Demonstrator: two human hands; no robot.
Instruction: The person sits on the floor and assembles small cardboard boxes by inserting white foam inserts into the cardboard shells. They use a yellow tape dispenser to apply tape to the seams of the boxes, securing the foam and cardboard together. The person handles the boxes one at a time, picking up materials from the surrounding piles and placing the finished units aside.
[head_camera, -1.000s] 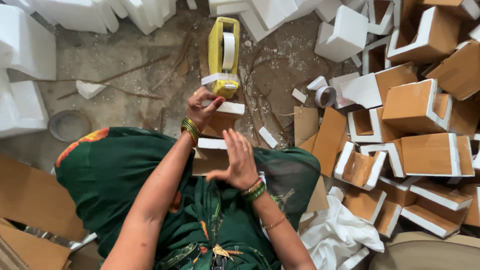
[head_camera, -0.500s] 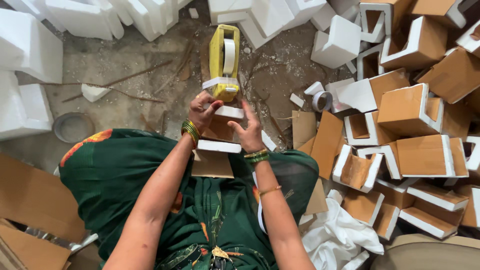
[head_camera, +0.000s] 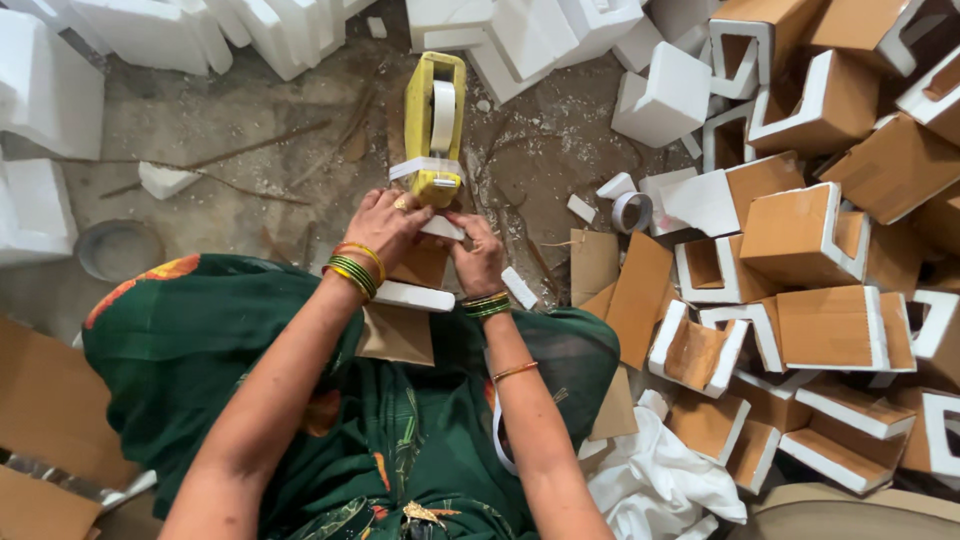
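A piece made of white foam and brown cardboard (head_camera: 412, 285) rests on my lap. My left hand (head_camera: 385, 225) grips its far end, right below the yellow tape dispenser (head_camera: 436, 125) that stands on the floor. My right hand (head_camera: 477, 255) holds the same end from the right side, fingers pressed on the foam near the dispenser's mouth. A strip of clear tape runs from the dispenser to the piece under my fingers. Both wrists wear green and gold bangles.
A heap of finished foam-and-cardboard corner pieces (head_camera: 810, 240) fills the right side. White foam blocks (head_camera: 170, 30) lie at the far left and top. A tape roll (head_camera: 632, 211) lies on the dirty floor, a metal bowl (head_camera: 118, 250) at left, and flat cardboard (head_camera: 45, 440) at lower left.
My right hand has moved from the near part of the piece up to its far end beside my left hand. Both hands now sit close under the dispenser.
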